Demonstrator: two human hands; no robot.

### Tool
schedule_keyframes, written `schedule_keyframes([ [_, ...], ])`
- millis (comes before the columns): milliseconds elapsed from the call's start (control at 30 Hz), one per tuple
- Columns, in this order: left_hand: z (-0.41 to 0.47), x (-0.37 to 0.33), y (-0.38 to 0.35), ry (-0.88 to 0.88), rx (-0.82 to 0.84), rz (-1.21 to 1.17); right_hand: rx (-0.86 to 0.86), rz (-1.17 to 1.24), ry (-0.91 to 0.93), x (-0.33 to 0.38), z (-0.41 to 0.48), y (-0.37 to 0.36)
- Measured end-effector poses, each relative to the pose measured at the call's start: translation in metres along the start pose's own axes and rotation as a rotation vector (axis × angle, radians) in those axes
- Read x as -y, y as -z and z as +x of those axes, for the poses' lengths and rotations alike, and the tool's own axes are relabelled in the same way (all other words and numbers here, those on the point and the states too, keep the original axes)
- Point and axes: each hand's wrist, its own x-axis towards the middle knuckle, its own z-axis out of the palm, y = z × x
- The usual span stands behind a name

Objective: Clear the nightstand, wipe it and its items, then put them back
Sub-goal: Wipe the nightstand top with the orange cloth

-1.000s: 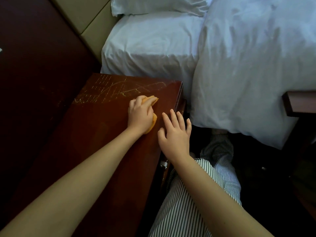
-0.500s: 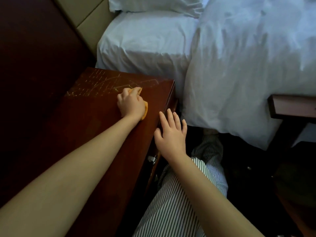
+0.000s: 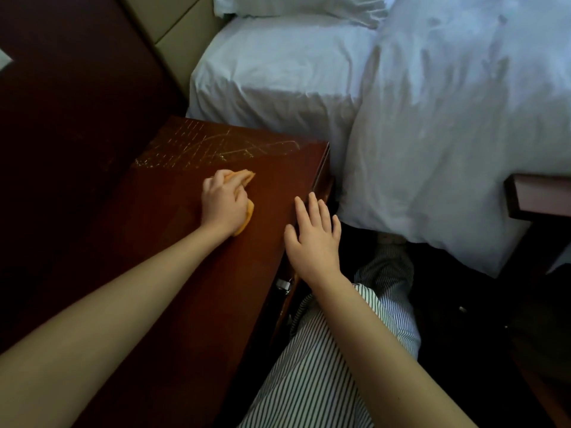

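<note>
- Dark red-brown polished wooden nightstand (image 3: 173, 273): top bare save for the cloth; pale fine scratch marks (image 3: 213, 146) run along its far edge.
- Left hand (image 3: 224, 200): fingers curled, grasping a small crumpled orange cloth (image 3: 248, 215) and pressing it to the top, near the far edge and short of the scratches.
- Right hand (image 3: 313, 239): released, fingers straight and slightly spread, resting flat on the nightstand's right-hand edge, apart from the cloth.
- White-sheeted bed (image 3: 278, 75) stands just beyond the far edge, with a white duvet (image 3: 463, 118) hanging to the right.
- Black-and-white striped trousers (image 3: 324, 366) below the right forearm.
</note>
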Motion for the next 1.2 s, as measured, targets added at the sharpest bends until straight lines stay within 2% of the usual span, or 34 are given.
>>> schedule_keyframes([
  [100, 0.016, -0.016, -0.009, 0.168, -0.058, 0.035, -0.024, -0.008, -0.004, 0.0, -0.002, 0.0],
  [200, 0.028, -0.036, -0.018, 0.201, -0.069, 0.048, -0.042, -0.016, 0.001, 0.0, -0.004, 0.0],
  [300, 0.032, -0.048, -0.022, 0.095, -0.029, 0.045, -0.034, -0.01, -0.01, 0.002, -0.002, 0.0],
  [467, 0.004, -0.029, -0.014, -0.218, 0.063, -0.017, -0.03, -0.01, 0.015, 0.008, -0.001, -0.003],
  [533, -0.007, -0.014, -0.008, -0.25, 0.07, -0.029, -0.038, -0.011, 0.022, 0.008, 0.001, -0.003],
  [667, 0.002, -0.008, -0.006, -0.067, -0.005, -0.023, -0.09, -0.057, -0.017, 0.006, 0.004, -0.001],
  [767, 0.022, -0.029, -0.015, 0.081, -0.04, 0.01, -0.121, -0.073, -0.04, 0.004, 0.005, 0.001],
  [833, 0.033, -0.048, -0.022, 0.112, -0.039, 0.021, -0.122, -0.072, -0.054, 0.003, 0.005, 0.002],
  [967, 0.035, -0.068, -0.03, -0.022, 0.015, 0.026, -0.122, -0.066, -0.048, 0.002, 0.004, 0.002],
  [1100, 0.01, -0.052, -0.024, -0.23, 0.075, -0.029, -0.108, -0.064, -0.043, 0.003, 0.004, 0.002],
  [1200, -0.009, -0.033, -0.015, -0.226, 0.077, -0.032, -0.121, -0.063, -0.035, 0.003, 0.005, 0.002],
])
